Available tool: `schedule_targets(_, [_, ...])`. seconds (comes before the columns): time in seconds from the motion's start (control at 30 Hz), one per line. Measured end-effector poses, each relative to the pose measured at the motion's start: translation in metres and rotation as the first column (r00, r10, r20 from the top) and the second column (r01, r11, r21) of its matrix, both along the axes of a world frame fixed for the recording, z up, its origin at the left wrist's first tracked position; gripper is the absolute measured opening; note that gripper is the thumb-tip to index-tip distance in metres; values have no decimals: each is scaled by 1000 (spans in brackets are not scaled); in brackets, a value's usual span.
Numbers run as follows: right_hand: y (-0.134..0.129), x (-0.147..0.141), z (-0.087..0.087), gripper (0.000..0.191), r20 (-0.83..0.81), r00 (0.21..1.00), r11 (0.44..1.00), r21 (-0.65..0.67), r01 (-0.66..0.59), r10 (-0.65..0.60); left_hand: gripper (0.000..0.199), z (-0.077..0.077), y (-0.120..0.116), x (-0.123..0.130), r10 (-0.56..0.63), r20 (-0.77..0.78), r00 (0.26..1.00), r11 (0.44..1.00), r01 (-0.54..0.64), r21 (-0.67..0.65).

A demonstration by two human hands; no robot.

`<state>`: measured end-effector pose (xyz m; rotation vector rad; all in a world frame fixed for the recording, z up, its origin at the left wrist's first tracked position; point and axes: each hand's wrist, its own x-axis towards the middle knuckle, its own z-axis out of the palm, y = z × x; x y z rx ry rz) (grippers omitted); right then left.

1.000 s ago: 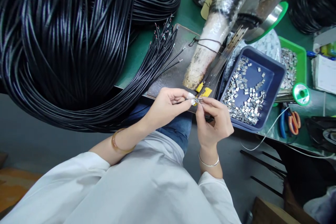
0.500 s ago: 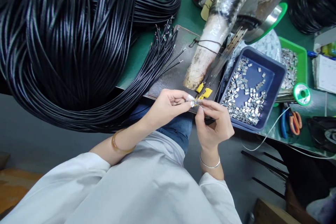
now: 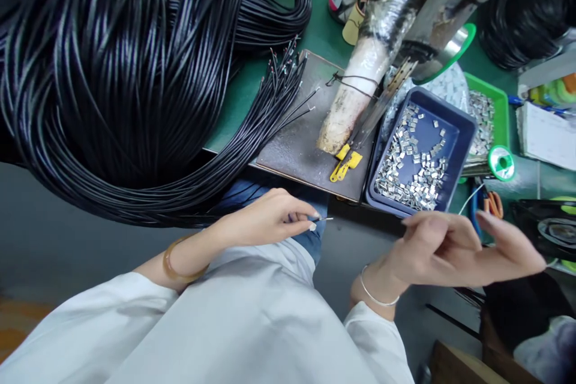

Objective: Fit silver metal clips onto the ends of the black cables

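Note:
My left hand [image 3: 281,219] is closed in a pinch in front of the bench edge. Between its thumb and index finger is a black cable, its thin silvery tip [image 3: 327,219] sticking out to the right. Pale wrappings cover the tips of that thumb and finger. Off to the right, my right hand [image 3: 454,249] is raised with fingers apart, some of them bent, and nothing visible in it. It partly covers the orange-and-blue-handled pliers [image 3: 494,204]. A blue tray [image 3: 461,132] of small metal clips [image 3: 411,168] lies just beyond it.
A large black cable bundle [image 3: 112,72] covers the bench's left side, its stripped ends resting on a dark plate [image 3: 288,150]. Yellow-tipped metal strips [image 3: 348,162] lie beneath a plastic-wrapped tube [image 3: 353,90]. A green tray [image 3: 499,108] and a solder spool [image 3: 501,162] sit at right.
My hands have separated. The right one has let go at the cable tip and swung right, fingers opening. My left hand has come lower, nearer my body, still pinching the cable.

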<state>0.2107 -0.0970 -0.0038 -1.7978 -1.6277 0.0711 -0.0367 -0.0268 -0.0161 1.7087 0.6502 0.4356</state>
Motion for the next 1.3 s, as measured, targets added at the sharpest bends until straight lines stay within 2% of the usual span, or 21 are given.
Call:
schedule_targets(0.07, [10,12,5,28,47,998,999,-34,36,-35,21,1,5,-11,226,23,974,967,-227,117])
schedule_targets(0.1, [16,17,7,29,71,996,997,-49,58,-54,22,3,10,-16,369,35,929,908,-368,202])
schedule_targets(0.13, [23,21,8,29,92,993,995,-60,83,-77,22,6,16,-22,512,46,857,806,-499,317])
schedule_targets(0.17, [29,26,9,28,111,988,991,-65,117,-109,24,9,22,-27,632,26,774,681,-571,458])
schedule_targets(0.2, [34,30,10,27,126,980,985,-61,164,-155,29,12,29,-32,712,-27,702,581,-567,583])
schedule_targets(0.23, [39,33,10,25,136,968,974,-52,219,-210,38,15,34,-36,755,-103,648,532,-513,674])
schedule_targets(0.27, [43,36,9,22,143,955,962,-46,269,-260,48,17,39,-40,775,-191,602,520,-437,733])
schedule_targets(0.3, [47,38,9,20,151,945,953,-49,300,-290,56,18,42,-42,776,-282,565,538,-358,763])
schedule_targets(0.4, [57,41,7,17,192,950,957,-103,269,-246,63,19,42,-46,731,-462,501,625,-221,749])
schedule_targets(0.47, [62,41,7,15,211,957,964,-138,229,-198,57,16,36,-49,713,-450,537,640,-237,731])
schedule_targets(0.6, [65,41,10,9,240,953,957,-175,230,-185,48,7,16,-59,690,-237,684,595,-349,724])
schedule_targets(0.67, [63,41,11,9,246,955,960,-183,214,-166,46,2,9,-64,645,-193,739,603,-337,723])
schedule_targets(0.73, [61,42,12,13,238,961,963,-190,191,-144,44,0,9,-67,611,-215,762,639,-314,702])
schedule_targets(0.8, [60,42,11,15,232,961,961,-194,195,-148,45,0,13,-69,623,-227,748,655,-341,675])
schedule_targets(0.93, [58,43,8,13,238,950,952,-180,248,-202,44,5,24,-71,696,-225,682,607,-391,692])
schedule_targets(1.0, [56,43,8,14,260,937,946,-160,281,-234,38,5,23,-68,737,-170,654,529,-402,748])
schedule_targets(1.1, [52,42,7,17,294,917,935,-147,323,-270,22,2,16,-52,732,70,678,373,-485,791])
schedule_targets(1.17, [49,42,7,19,304,913,929,-163,332,-273,16,-2,11,-34,574,183,798,365,-450,815])
schedule_targets(1.23, [47,42,7,19,315,909,925,-171,339,-274,17,-8,12,-14,473,66,878,414,-288,864])
schedule_targets(1.3, [46,42,6,16,328,897,919,-158,361,-296,20,-12,15,1,474,-50,879,463,-200,864])
